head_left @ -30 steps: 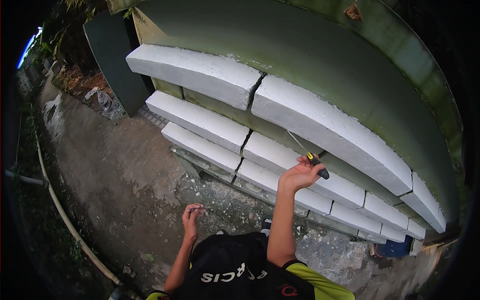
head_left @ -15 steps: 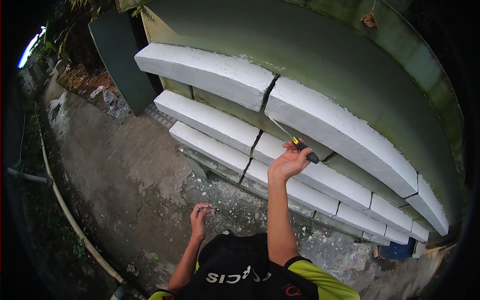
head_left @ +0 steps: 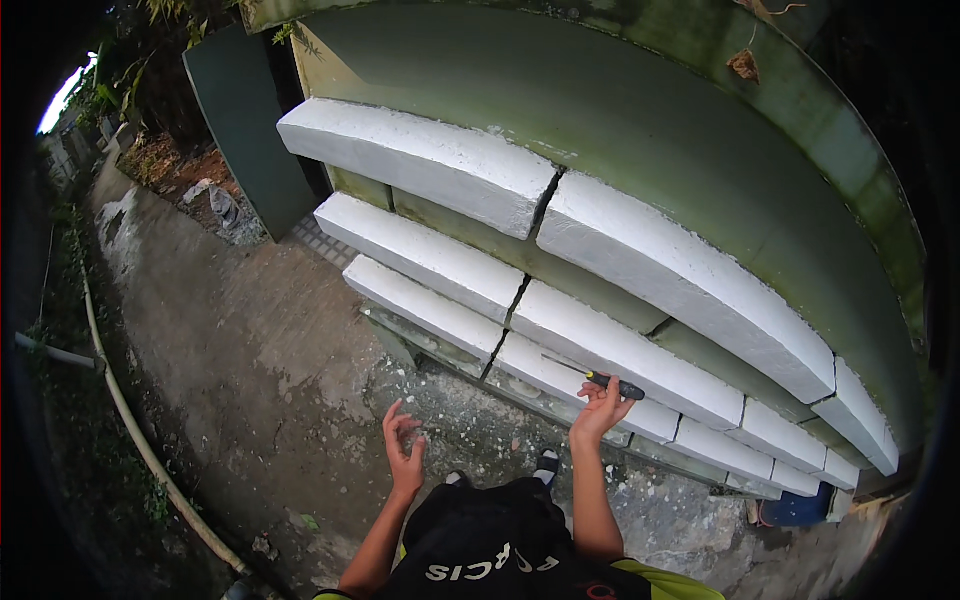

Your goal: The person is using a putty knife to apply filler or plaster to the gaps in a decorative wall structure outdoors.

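My right hand (head_left: 594, 420) is closed around a screwdriver (head_left: 622, 387) with a black and yellow handle. Its thin metal shaft points left, across the front of the lowest white ledge (head_left: 560, 372). Over the ground to the left, my left hand (head_left: 404, 445) is raised with its fingers apart and slightly bent, and nothing shows in it. Above and beyond the right hand run the middle white ledge (head_left: 630, 345) and the top white ledge (head_left: 680, 265), both split by narrow dark gaps.
A green wall (head_left: 560, 90) rises behind the ledges. Speckled concrete (head_left: 240, 330) lies around my feet. A pipe (head_left: 130, 420) runs along the left side, and a dark green door panel (head_left: 235, 130) stands at the far left. Something blue (head_left: 797, 507) sits low at the right.
My right hand has come down and nearer with the screwdriver, away from the top ledge's underside. My left hand has lifted slightly, and its fingers have spread.
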`<state>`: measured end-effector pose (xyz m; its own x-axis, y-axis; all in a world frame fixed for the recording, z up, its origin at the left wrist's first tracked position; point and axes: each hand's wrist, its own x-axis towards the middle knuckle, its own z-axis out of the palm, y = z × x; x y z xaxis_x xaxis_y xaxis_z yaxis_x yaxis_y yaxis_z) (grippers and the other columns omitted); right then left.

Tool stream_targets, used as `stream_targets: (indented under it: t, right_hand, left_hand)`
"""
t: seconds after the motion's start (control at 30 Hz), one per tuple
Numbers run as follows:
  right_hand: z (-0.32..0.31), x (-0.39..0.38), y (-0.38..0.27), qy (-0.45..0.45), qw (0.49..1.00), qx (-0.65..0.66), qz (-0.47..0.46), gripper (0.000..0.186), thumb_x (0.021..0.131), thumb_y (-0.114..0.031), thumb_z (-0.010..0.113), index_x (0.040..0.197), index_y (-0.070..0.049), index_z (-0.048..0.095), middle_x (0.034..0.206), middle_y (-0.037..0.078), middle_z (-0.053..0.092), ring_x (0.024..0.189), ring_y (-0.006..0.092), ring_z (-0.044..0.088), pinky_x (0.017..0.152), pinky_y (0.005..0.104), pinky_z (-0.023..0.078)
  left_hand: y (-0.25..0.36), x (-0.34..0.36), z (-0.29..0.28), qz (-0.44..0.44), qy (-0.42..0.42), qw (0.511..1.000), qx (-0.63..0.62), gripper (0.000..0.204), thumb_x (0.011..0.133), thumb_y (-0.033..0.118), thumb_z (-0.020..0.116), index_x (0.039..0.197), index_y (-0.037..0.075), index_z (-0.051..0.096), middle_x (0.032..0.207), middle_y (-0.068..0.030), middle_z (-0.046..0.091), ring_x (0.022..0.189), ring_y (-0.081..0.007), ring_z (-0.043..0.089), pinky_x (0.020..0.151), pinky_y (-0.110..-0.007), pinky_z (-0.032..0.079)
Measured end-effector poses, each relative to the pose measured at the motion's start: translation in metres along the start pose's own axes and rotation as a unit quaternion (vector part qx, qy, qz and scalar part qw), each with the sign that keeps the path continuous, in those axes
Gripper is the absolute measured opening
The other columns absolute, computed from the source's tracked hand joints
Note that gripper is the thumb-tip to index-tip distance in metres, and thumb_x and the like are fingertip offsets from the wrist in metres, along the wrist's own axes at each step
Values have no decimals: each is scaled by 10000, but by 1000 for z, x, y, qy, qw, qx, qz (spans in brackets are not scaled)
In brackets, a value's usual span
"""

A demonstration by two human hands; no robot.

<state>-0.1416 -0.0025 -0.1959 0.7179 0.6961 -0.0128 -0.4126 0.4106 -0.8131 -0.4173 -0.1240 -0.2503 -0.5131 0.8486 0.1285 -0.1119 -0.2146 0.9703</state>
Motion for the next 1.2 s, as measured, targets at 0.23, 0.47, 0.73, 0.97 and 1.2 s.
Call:
stream_targets:
  t: [0.23,0.47,0.73,0.97,1.2]
  right_hand:
    - [-106,-18,-24,57,992,-106,37,267,959,-177,617,1102,-62,423,820,136,647,482,194,595,381,293,452]
    - [-156,-3,-81,112,980,-162,-32,241,930,-138,665,1004,-42,457,837,152,657,451,161,567,380,280,445]
    - [-139,4,-262,57,861,-267,-429,361,819,-64,757,1020,-25,460,991,201,655,930,265,664,808,382,577]
    - [-105,58,-341,93,741,-381,-545,301,848,-68,713,1037,-2,489,1028,238,666,938,293,672,867,394,568]
    - [-100,116,-361,131,816,-235,-511,200,880,-28,636,1004,13,484,925,212,667,656,178,628,520,253,534]
  left_hand:
    - [58,74,88,271,-219,920,179,497,787,71,627,1267,39,499,1458,-201,447,1259,-325,486,1015,-408,371]
    - [133,116,210,471,-267,812,216,593,756,60,642,1326,57,479,1472,-201,442,1330,-343,429,1073,-451,282]
    - [159,150,323,585,-120,757,265,427,956,353,396,1167,79,646,1249,-94,635,1264,-284,498,1103,-437,228]
    - [146,154,340,593,-54,768,236,482,997,383,310,1059,55,658,1148,-82,667,1161,-271,533,1047,-418,267]
    - [136,165,337,616,-29,751,236,477,985,383,304,1051,68,655,1131,-78,674,1142,-270,548,1055,-429,271]
